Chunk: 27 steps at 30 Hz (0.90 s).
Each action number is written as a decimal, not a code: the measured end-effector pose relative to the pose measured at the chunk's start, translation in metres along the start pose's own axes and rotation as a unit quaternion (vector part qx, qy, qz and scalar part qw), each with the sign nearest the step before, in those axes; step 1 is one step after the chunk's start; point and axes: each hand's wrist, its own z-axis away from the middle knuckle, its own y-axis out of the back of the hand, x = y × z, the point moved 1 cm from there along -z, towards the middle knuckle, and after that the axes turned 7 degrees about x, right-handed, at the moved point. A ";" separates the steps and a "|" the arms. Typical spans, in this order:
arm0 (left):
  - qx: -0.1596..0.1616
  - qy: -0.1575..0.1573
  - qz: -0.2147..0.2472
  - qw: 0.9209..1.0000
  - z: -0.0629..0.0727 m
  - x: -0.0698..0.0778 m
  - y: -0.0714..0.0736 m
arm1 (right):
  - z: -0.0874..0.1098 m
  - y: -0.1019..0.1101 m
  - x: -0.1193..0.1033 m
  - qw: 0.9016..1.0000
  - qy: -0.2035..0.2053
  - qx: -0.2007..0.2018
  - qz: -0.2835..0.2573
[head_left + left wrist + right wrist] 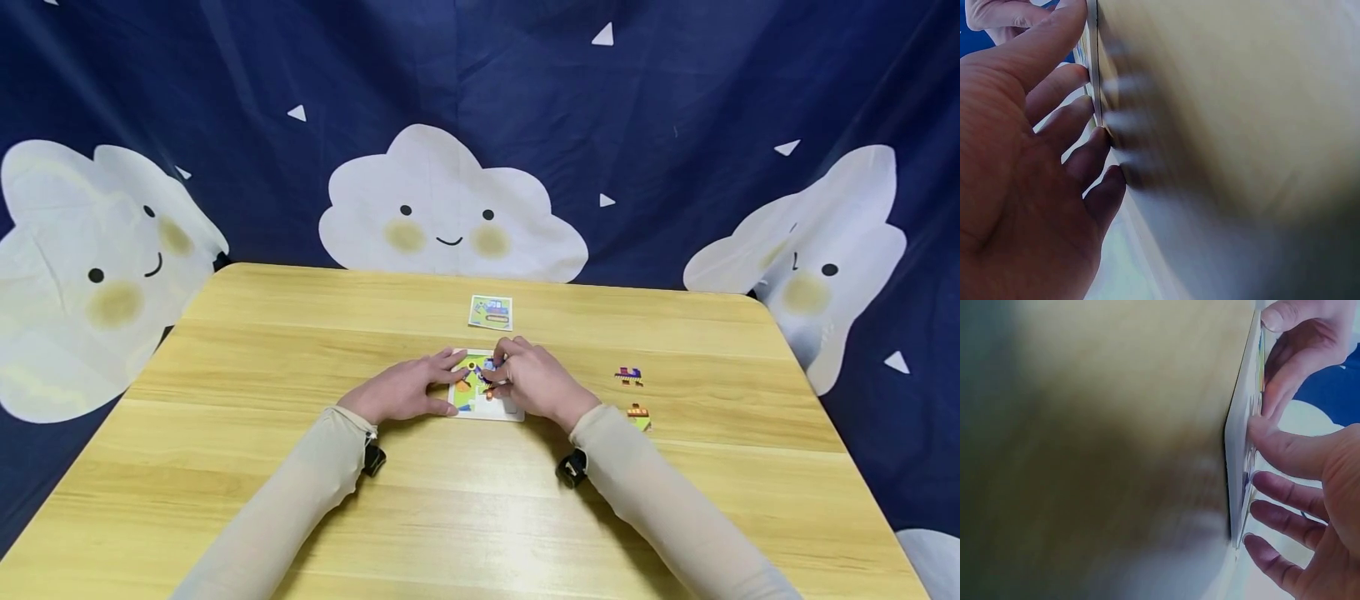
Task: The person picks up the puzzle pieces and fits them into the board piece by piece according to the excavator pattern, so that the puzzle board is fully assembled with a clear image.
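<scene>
A white-rimmed jigsaw board with a colourful picture lies flat on the table, several pieces in its left and upper parts. My left hand rests on its left side, with fingers and thumb spread over the edge. From the right, my right hand touches the board's picture area. In the right wrist view, the right thumb and the fingers stand apart, their tips on the board. The puzzle pieces under the right hand are partly hidden.
Behind the board lies a small picture card. To the right, loose puzzle pieces and another small group of pieces lie on the wooden table. A dark blue curtain with clouds hangs beyond the far edge.
</scene>
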 end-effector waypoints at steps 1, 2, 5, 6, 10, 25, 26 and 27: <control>0.000 0.000 0.000 1.000 0.000 0.000 0.000 | 0.000 0.000 0.000 1.000 -0.003 -0.002 -0.001; -0.001 0.002 0.000 1.000 0.000 -0.001 0.000 | 0.000 0.000 0.000 1.000 -0.004 -0.002 -0.001; -0.002 0.005 0.003 1.000 0.000 -0.001 -0.001 | 0.000 0.000 0.000 1.000 -0.005 -0.002 -0.005; -0.002 0.006 0.003 1.000 0.000 -0.001 -0.001 | -0.001 0.000 0.000 1.000 -0.006 -0.001 -0.007; 0.000 0.006 0.004 1.000 0.001 -0.001 0.000 | -0.001 0.000 0.000 1.000 -0.005 -0.001 -0.014; -0.005 0.015 0.001 1.000 0.000 0.000 0.000 | -0.004 0.003 -0.001 0.999 -0.009 -0.042 0.024; -0.004 0.013 0.001 1.000 0.000 0.000 -0.001 | -0.004 0.003 0.000 0.999 -0.004 -0.045 0.021; -0.006 0.014 0.001 1.000 0.000 -0.001 -0.001 | -0.004 0.004 0.001 0.999 0.000 -0.047 0.014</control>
